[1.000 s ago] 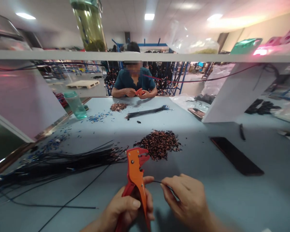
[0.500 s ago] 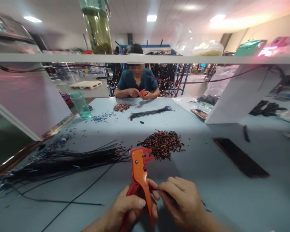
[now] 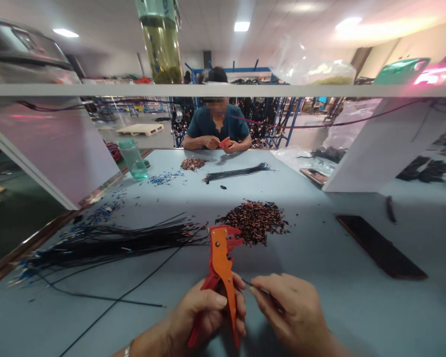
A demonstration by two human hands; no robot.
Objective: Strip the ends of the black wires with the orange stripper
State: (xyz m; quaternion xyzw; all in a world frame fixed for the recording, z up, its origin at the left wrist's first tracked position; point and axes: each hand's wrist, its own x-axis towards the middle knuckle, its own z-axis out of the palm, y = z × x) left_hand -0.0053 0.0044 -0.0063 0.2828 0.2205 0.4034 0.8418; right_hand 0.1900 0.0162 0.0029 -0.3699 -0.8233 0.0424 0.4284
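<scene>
right fingers [image 3: 266,283], pinching black wire [image 3: 247,282], have eased away from left fingers [image 3: 212,300] wrapped round orange pliers [image 3: 221,259]; wire seems outside its jaws.

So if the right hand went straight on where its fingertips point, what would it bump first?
Probably the fingers of the left hand, which holds the orange-and-red tool. The right hand points that way, with a dark wire poking out ahead, though depth is hard to judge.

The right fingers [image 3: 269,284] partly hide the thin dark wire [image 3: 247,282].
</scene>
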